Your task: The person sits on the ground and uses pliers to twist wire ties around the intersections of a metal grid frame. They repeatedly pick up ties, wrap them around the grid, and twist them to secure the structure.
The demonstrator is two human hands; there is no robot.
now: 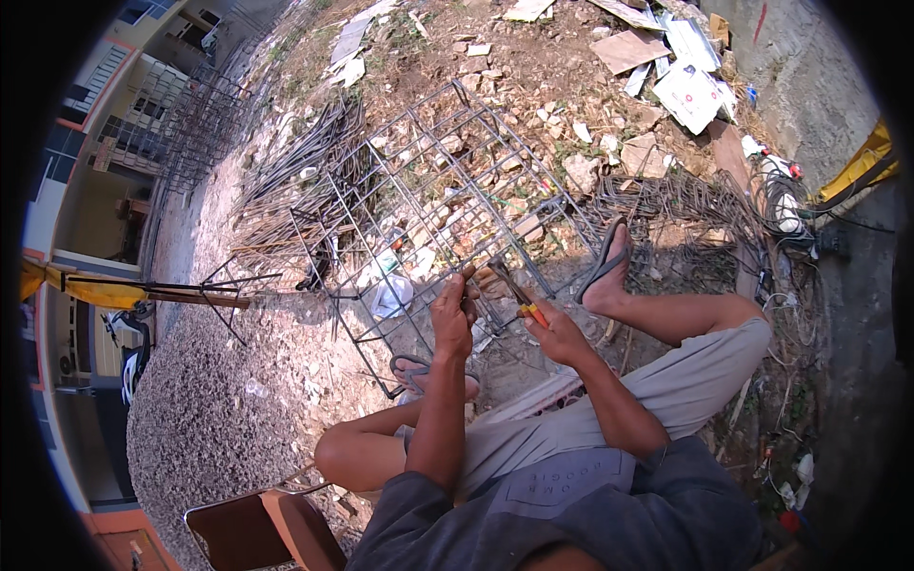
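Observation:
My right hand is closed round the orange and yellow grips of a pair of pincers. Their dark metal head points up and left, close to my left hand. The left fingers are curled together near the bars; whatever they hold, if anything, is too small to make out. Both hands are over the near side of a cage of tied steel bars, which stretches away across the ground in front of me.
Loose steel bars are piled left of the cage, and bent bar pieces lie to its right. A white plastic bag sits among the bars. Beyond are rubble and board scraps. A brown chair stands lower left; a concrete wall rises at right.

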